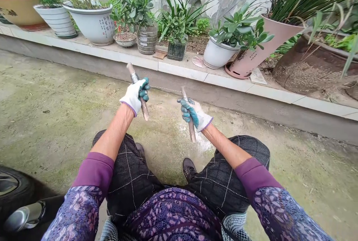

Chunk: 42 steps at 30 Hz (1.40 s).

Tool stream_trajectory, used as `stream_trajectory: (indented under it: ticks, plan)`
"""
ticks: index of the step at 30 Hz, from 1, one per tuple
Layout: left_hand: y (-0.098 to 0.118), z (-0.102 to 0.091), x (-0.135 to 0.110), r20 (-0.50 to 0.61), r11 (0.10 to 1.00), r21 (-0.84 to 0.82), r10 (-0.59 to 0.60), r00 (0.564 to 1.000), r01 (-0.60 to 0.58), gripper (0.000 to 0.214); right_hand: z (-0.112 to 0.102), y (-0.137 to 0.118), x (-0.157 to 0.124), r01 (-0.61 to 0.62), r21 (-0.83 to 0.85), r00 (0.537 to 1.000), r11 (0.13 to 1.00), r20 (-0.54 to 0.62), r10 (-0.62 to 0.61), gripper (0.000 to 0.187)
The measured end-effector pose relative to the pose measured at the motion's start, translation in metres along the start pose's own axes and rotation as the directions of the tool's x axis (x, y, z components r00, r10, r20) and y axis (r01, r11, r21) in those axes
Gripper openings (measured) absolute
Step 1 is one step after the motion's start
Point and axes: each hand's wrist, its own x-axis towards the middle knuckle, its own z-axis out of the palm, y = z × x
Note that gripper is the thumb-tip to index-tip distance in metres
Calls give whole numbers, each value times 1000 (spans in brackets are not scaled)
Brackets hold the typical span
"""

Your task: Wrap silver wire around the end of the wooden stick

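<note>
- the left hand, in a white glove with green-coated fingers, is closed round a short stick that leans with its top end to the left.
- the right hand, gloved the same way (both cuffs edged in purple), is wrapped about a second stick, nearly upright, a little lower and nearer the body.
- coils of thin wire wind round the upper part of each stick, and one strand runs across the gap between them; both sticks are up off the ground, in front of the knees.
- below are dark checked trousers, knees apart, and a dark shoe on the concrete ground.
- beyond the hands runs a low tiled ledge carrying potted plants, among them a white pot with dark writing, a small dark pot and a tilted pink pot.
- at the lower left, a wheel stands near a shiny metal cylinder.
</note>
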Motion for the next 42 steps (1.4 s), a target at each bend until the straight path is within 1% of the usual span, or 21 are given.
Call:
stream_trajectory:
  ticks: [4,6,8,10,12,14,16,18,20,22,25,28,29,32,33,35,39,42]
  plan:
    - [-7,3,2,-39,999,-41,3,999,-5,20,9,-20,1,121,80,991,989,-76,-115,43]
    - [-11,7,4,-59,999,-39,0,998,-3,23,9,-24,6,172,102,980,980,-116,-160,41]
    - [-16,10,4,-57,1000,-27,-2,998,0,27,6,-27,13,208,107,967,972,-170,-189,38]
    - [-20,10,3,-29,1000,-15,7,1000,-8,29,0,-28,22,221,95,953,971,-234,-194,36]
    - [-22,7,3,-10,1000,-9,19,1000,-19,28,-10,-29,30,204,91,939,975,-299,-169,32]
    - [-21,3,3,-29,1000,-9,19,999,-20,28,-23,-32,35,181,108,926,978,-354,-132,29]
    - [-18,-4,5,-77,1000,-20,10,997,-12,28,-37,-36,36,171,137,923,976,-369,-110,27]
    - [-14,-11,9,-116,999,-38,4,993,-8,29,-48,-40,32,165,154,944,974,-312,-110,28]
    - [-11,-17,13,-132,998,-56,5,991,-12,28,-53,-43,24,165,149,969,975,-208,-132,30]
    - [-8,-24,16,-131,997,-70,7,991,-16,27,-50,-46,11,184,134,980,974,-101,-171,31]
    - [-6,-31,20,-137,998,-69,0,991,-9,27,-38,-51,-12,215,121,976,969,12,-218,28]
    - [-6,-37,24,-163,999,-35,9,987,-15,28,-23,-58,-34,243,114,968,963,35,-248,22]
    - [-6,-39,25,-174,1000,-22,11,985,-15,27,-19,-60,-41,250,110,967,962,29,-255,24]
    - [-5,-44,32,-221,1000,14,2,975,1,26,-8,-61,-61,268,105,962,958,29,-272,40]
    - [-4,-46,35,-238,999,31,1,971,6,26,-5,-59,-68,268,107,961,957,41,-274,43]
    - [-2,-50,41,-271,997,74,12,963,9,27,1,-50,-83,245,109,964,963,81,-255,44]
    - [5,-65,50,-335,990,137,25,942,22,29,6,-26,-113,144,94,974,985,161,-157,43]
    - [11,-78,55,-393,985,168,28,919,41,31,-1,-14,-135,113,85,983,990,138,-124,44]
